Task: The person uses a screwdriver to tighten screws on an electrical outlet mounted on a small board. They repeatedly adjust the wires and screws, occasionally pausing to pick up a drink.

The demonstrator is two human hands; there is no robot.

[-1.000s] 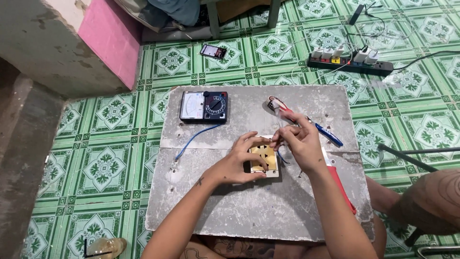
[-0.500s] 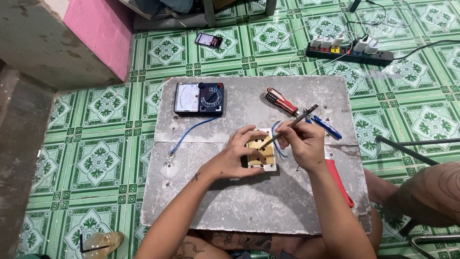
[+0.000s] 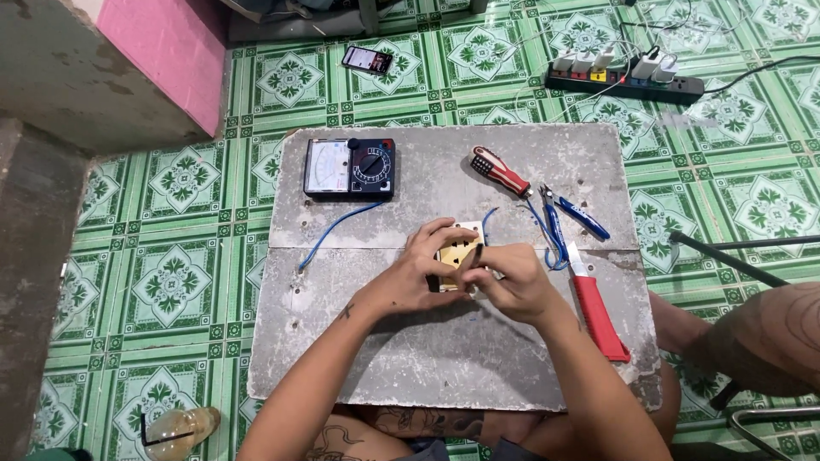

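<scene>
Two bare forearms, no sleeves, no watch, no rings or bands visible. Left hand (image 3: 423,271) and right hand (image 3: 512,286) both ungloved. Small dark tattoo mark on the left forearm just behind the wrist. Larger dark line tattoo at the bottom edge of the view, near the left elbow, patterned in curls and loops. More line tattooing on the bare knee (image 3: 781,333) at the right edge. Strip of dark blue-grey clothing at the bottom centre, between the arms; its kind too cropped to tell.
</scene>
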